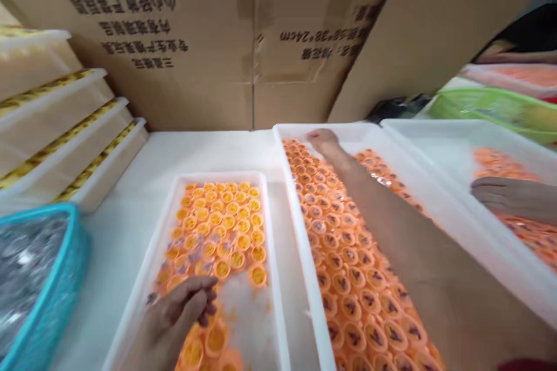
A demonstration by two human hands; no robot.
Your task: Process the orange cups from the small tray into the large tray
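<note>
Over the near left part of a white tray (275, 313), my left hand (174, 316) is closed, its fingers curled in towards the thumb. Small orange cups (228, 221) with yellow insides fill much of that tray, some near the hand with purplish bits on them. My right arm reaches across a second white tray (300, 226), where my right hand (322, 139) is closed at the far end. Rows of orange cups (348, 284) with dark pieces in their middles lie under the arm. What either hand holds is too small or hidden to make out.
A blue basket (72, 266) of clear plastic pieces stands at left, below stacked white trays (108, 122). Cardboard boxes (195, 87) wall the back. At right, another person's hand (513, 197) works over a further white tray (435, 151), near a green basket (491, 105).
</note>
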